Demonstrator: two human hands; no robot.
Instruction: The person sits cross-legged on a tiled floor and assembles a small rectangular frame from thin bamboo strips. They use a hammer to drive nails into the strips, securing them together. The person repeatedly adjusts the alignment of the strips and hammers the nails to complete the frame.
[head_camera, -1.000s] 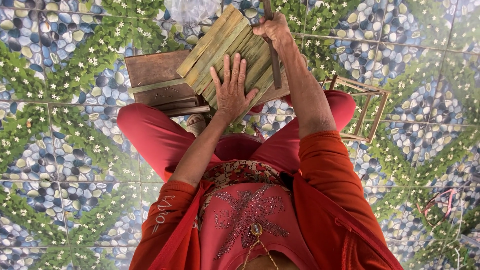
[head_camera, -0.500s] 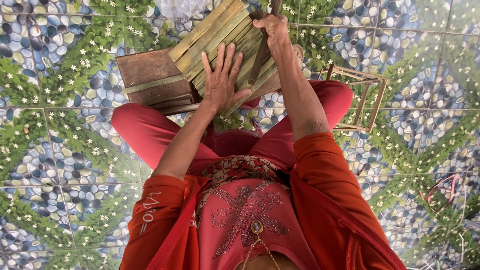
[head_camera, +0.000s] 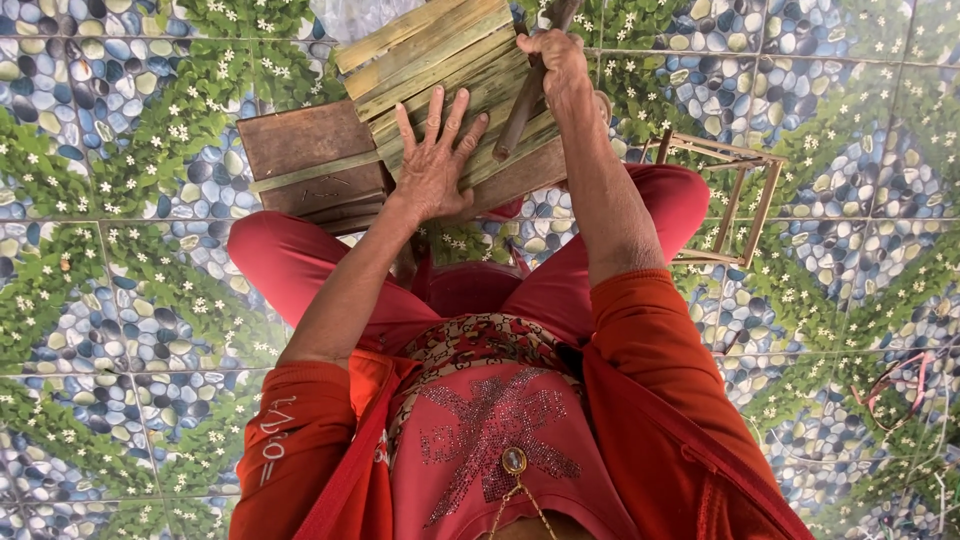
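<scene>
Left hand (head_camera: 435, 165) flat, fingers spread, pressing bamboo strips (head_camera: 440, 50) lying on wooden block (head_camera: 310, 160) over knees. Right hand (head_camera: 555, 60), arm extended, grip closed round dark tool handle (head_camera: 525, 100).

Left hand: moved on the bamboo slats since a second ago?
No. The left hand stays flat, fingers spread, on the same spot of the bamboo slats, beside the brown wooden block.

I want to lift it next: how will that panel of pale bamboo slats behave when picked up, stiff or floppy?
The panel of pale bamboo slats probably lifts as one stiff piece, since the strips lie flat and aligned under the left hand. It likely feels light, being thin split strips. It may slide, as it rests tilted on the brown wooden block.
</scene>
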